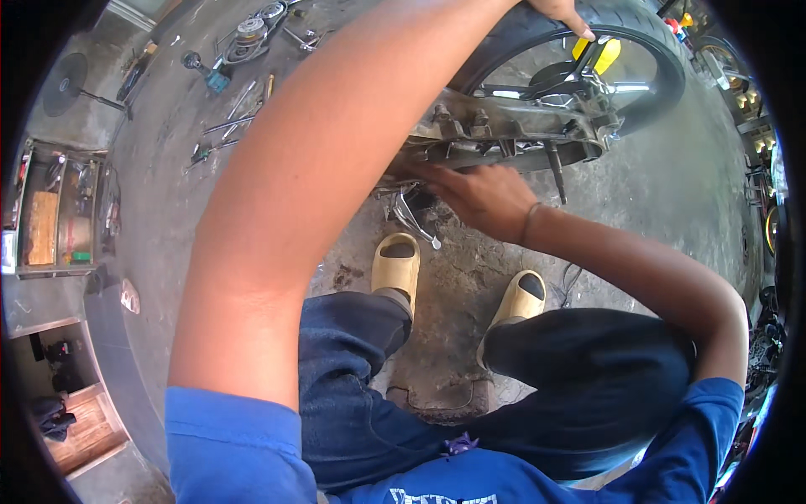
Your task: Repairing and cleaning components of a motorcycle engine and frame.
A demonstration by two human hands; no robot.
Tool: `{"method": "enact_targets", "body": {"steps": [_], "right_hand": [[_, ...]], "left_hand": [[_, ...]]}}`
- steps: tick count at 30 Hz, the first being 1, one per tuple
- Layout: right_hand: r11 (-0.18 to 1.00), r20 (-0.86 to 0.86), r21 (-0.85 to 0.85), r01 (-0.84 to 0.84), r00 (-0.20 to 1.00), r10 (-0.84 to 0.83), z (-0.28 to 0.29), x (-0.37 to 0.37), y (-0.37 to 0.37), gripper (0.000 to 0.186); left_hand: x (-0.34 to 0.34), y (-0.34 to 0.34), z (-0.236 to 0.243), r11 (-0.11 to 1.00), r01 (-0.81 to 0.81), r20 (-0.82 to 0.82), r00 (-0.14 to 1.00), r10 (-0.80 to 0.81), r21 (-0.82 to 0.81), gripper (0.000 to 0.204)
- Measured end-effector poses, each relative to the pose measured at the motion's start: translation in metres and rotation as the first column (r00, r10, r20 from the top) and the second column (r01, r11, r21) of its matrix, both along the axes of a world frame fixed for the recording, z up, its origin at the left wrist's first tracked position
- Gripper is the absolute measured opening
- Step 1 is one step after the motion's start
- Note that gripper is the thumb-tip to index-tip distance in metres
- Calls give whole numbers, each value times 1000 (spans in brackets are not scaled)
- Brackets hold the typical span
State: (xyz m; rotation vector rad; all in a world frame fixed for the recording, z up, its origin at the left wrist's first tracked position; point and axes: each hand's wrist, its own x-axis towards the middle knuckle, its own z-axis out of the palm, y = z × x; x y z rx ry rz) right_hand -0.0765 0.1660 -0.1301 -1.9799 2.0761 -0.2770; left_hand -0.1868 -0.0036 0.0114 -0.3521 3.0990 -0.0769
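My left arm reaches up across the view to a black motorcycle wheel. My left hand, cut off by the upper edge, is closed over the tyre with a digit down at the rim. Beside the wheel lies a long, grimy metal engine casing with a shaft sticking out toward me. My right hand is at the casing's near side, fingers stretched left along its underside. The left forearm partly hides its fingertips; nothing shows in this hand. Just below hangs a silver metal lever, perhaps a stand.
Scattered on the concrete floor to the left are several hand tools, a teal power tool and removed round parts. A fan and a cabinet stand far left. My sandalled feet flank the space below the casing.
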Motion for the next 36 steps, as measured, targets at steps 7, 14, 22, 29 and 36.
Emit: {"method": "enact_targets", "body": {"steps": [7, 14, 22, 29, 36], "right_hand": [[998, -210, 15, -57, 976, 59, -20, -9, 14, 42], [848, -112, 173, 501, 866, -488, 10, -43, 87, 34], [586, -210, 202, 785, 619, -757, -54, 21, 48, 41], [697, -10, 314, 645, 736, -677, 3, 134, 16, 43], [565, -55, 57, 823, 568, -821, -73, 52, 62, 41]], "left_hand": [[26, -9, 14, 961, 66, 154, 982, -111, 269, 87], [66, 23, 44, 942, -191, 224, 966, 131, 276, 87], [-28, 18, 44, 853, -501, 656, 695, 296, 146, 89], [18, -19, -1, 971, 36, 63, 997, -52, 235, 91], [-8, -17, 4, 969, 140, 50, 987, -153, 205, 90]]}}
